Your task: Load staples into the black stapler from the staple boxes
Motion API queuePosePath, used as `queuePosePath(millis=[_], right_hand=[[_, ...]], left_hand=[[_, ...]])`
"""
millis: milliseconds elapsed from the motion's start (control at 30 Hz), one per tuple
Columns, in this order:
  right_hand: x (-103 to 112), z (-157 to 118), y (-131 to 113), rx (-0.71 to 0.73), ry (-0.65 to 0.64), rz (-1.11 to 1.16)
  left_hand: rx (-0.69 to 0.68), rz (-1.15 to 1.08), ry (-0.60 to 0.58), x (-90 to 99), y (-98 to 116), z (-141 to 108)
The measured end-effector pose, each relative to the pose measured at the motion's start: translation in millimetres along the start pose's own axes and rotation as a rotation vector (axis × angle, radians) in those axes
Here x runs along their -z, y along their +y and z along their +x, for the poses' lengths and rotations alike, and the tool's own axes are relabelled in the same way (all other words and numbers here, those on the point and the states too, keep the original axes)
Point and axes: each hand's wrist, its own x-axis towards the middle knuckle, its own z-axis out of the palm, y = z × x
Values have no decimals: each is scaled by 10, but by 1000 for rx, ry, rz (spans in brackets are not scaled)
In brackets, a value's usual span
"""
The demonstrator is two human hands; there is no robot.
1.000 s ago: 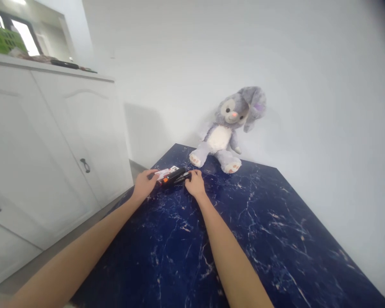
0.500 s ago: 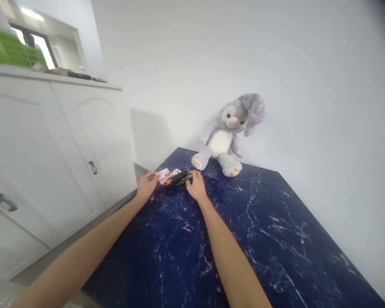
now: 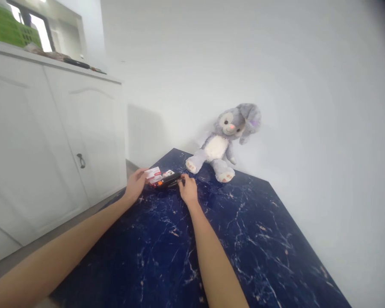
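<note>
My left hand (image 3: pixel 135 185) is closed on the left edge of a red-and-white card (image 3: pixel 153 174) near the far left edge of the dark blue marbled table (image 3: pixel 167 256). Beside the card lies a black object with an orange patch (image 3: pixel 170 180), and a small white card with a printed picture (image 3: pixel 168 173) shows behind it. My right hand (image 3: pixel 188 188) has its fingers curled at the right end of the black object, around something thin and dark that is too small to name.
A grey plush rabbit (image 3: pixel 216 147) leans on the wall at the table's back. White cabinets (image 3: pixel 93 128) stand at the left, with a green basket (image 3: pixel 6 28) and a black-handled tool (image 3: pixel 77 63) on top.
The view has shifted, so the table and hands sit further left. My left hand and the red-and-white card have moved slightly away from the black object, and more of the small card shows.
</note>
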Motion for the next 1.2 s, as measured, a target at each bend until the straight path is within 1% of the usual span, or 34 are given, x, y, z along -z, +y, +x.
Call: queuePosePath(millis=[167, 300, 400, 533, 700, 833, 1000, 1067, 1200], right_hand=[[-12, 7, 17, -43, 25, 51], [-20, 19, 44, -73, 33, 123], [-16, 28, 68, -99, 24, 203], [-11, 35, 95, -150, 23, 305], [-27, 52, 132, -207, 44, 396], [-40, 77, 199, -285, 104, 469], [-12, 69, 255, -394, 223, 603], [13, 34, 231, -392, 236, 672], [73, -83, 113, -331, 190, 797]], left_hand=[[31, -120, -66, -14, -17, 19], [33, -160, -102, -52, 6, -3], [10, -133, -87, -60, 1, -11], [-56, -36, -38, -57, -36, -17], [-75, 44, -80, -94, -19, -78], [-119, 109, -105, -118, 62, -140], [-77, 77, -85, -130, 125, -197], [-67, 57, -112, -138, 146, -227], [-53, 42, -212, -158, 204, -292]])
